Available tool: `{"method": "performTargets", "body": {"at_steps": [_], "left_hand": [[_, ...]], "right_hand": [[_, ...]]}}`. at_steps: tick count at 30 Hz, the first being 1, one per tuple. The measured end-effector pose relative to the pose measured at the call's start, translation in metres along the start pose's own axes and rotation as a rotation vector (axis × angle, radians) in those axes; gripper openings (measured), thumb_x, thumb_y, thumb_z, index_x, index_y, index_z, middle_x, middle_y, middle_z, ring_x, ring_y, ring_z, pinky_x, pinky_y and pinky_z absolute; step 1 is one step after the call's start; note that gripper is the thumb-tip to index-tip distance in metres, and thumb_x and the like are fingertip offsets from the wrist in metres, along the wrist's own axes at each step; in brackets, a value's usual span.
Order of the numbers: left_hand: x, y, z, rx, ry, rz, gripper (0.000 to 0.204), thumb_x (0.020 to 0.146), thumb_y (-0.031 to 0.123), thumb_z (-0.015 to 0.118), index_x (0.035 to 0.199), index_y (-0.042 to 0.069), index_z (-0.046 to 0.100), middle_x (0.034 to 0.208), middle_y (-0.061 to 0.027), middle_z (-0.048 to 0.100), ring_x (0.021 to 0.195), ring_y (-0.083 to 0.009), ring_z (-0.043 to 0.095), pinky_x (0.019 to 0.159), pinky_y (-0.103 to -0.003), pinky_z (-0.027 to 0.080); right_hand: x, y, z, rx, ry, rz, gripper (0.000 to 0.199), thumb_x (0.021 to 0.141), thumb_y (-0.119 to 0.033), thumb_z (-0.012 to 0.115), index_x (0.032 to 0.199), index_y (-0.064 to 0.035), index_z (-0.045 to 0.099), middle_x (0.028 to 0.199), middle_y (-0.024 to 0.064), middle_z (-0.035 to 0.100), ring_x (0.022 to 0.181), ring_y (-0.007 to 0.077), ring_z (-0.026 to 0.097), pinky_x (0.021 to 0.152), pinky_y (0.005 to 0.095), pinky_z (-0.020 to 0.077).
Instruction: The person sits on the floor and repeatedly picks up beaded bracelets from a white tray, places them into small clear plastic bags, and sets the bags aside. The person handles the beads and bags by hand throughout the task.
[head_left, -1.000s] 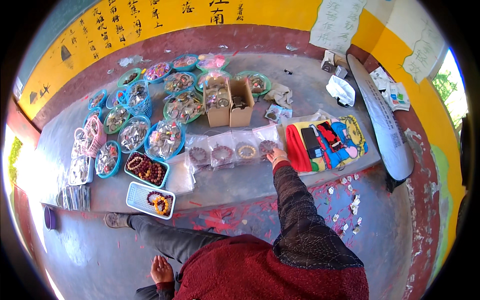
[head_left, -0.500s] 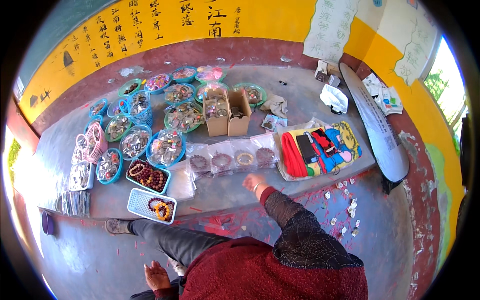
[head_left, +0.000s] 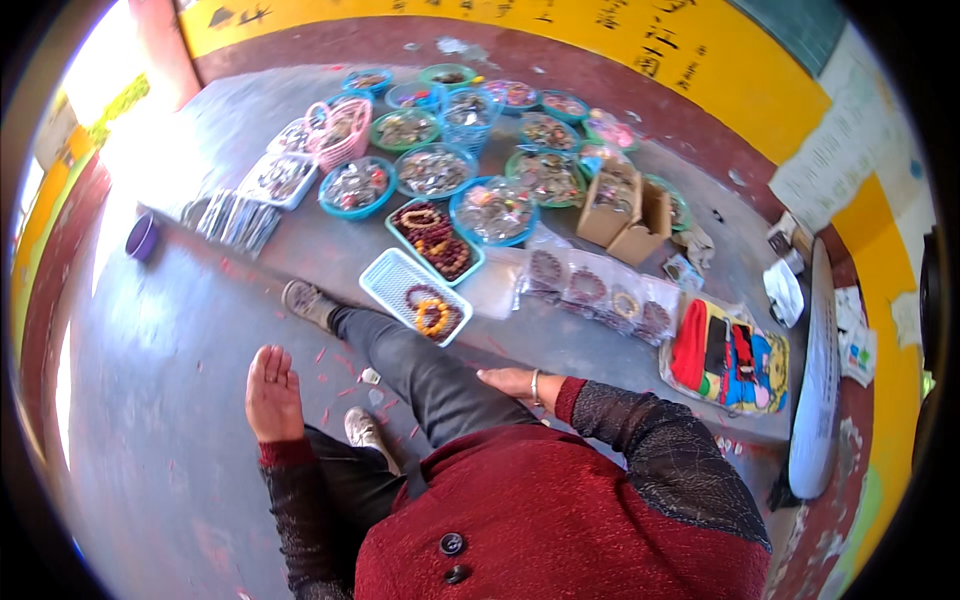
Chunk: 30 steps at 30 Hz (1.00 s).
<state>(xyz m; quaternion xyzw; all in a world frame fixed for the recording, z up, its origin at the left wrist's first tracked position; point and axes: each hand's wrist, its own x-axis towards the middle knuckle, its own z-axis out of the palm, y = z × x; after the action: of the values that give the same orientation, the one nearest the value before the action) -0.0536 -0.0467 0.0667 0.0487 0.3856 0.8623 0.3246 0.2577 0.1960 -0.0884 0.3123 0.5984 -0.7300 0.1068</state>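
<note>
My left hand (head_left: 273, 395) is raised over the floor at the left, palm showing, its fingers stretched up and nothing in it. My right hand (head_left: 510, 382), with a bangle at the wrist, lies flat with fingers extended at my thigh, also holding nothing. Nearest to both is a white slotted basket (head_left: 385, 278) with a dark and amber bead bracelet (head_left: 432, 315) in it. Beside it, a green-rimmed tray (head_left: 478, 262) holds dark red bead bracelets (head_left: 435, 240). To its right lie bagged bracelets (head_left: 586, 287) in clear packets.
Round baskets of wrapped small goods (head_left: 435, 170) crowd the raised platform. Farther right are open cardboard boxes (head_left: 610, 203) and a bright folded cloth (head_left: 730, 355) with a phone on it. A purple bucket (head_left: 142, 238) stands at the left; a long board (head_left: 815, 400) leans at the right.
My view has swung left. My right hand has drawn back from beside the bagged bracelets to my thigh. My left hand has come up and forward, fingers now straighter.
</note>
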Motion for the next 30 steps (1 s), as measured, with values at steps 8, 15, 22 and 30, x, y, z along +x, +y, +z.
{"method": "performTargets", "body": {"at_steps": [8,15,22,30], "left_hand": [[0.015,0.004,-0.043,0.048,0.195,0.055,0.023,0.090,0.023,0.051,0.102,0.004,0.058,0.096,-0.0070,0.063,0.088,-0.0168,0.060,0.071,-0.026,0.046],[0.014,0.007,-0.016,0.253,0.195,0.096,0.020,0.089,0.022,0.053,0.095,0.004,0.058,0.085,-0.0067,0.064,0.076,-0.0157,0.061,0.064,-0.025,0.046],[0.010,0.012,-0.040,0.282,0.238,0.185,0.018,0.088,0.022,0.053,0.090,0.006,0.060,0.081,-0.0052,0.064,0.071,-0.0137,0.061,0.060,-0.023,0.045],[0.004,0.001,-0.044,0.404,0.205,0.151,0.019,0.088,0.024,0.053,0.091,0.006,0.059,0.082,-0.0054,0.064,0.072,-0.0147,0.061,0.061,-0.025,0.045]], "right_hand": [[0.076,-0.055,-0.010,-0.276,0.117,0.252,0.046,0.090,-0.044,0.046,0.110,-0.0037,0.056,0.105,0.0099,0.061,0.089,0.0184,0.059,0.072,0.0332,0.0491],[0.106,-0.016,-0.007,-0.249,0.293,0.365,0.042,0.087,-0.045,0.052,0.094,-0.0058,0.066,0.090,0.0104,0.064,0.071,0.0190,0.061,0.057,0.0339,0.0484],[0.057,-0.054,0.038,0.056,0.105,0.171,0.058,0.082,-0.050,0.060,0.110,0.0007,0.060,0.097,0.0093,0.064,0.078,0.0143,0.060,0.064,0.0278,0.0483],[0.042,-0.040,0.012,-0.198,0.092,-0.108,0.041,0.094,-0.037,0.040,0.123,-0.0126,0.053,0.107,0.0181,0.061,0.099,0.0254,0.057,0.083,0.0341,0.0446]]}}
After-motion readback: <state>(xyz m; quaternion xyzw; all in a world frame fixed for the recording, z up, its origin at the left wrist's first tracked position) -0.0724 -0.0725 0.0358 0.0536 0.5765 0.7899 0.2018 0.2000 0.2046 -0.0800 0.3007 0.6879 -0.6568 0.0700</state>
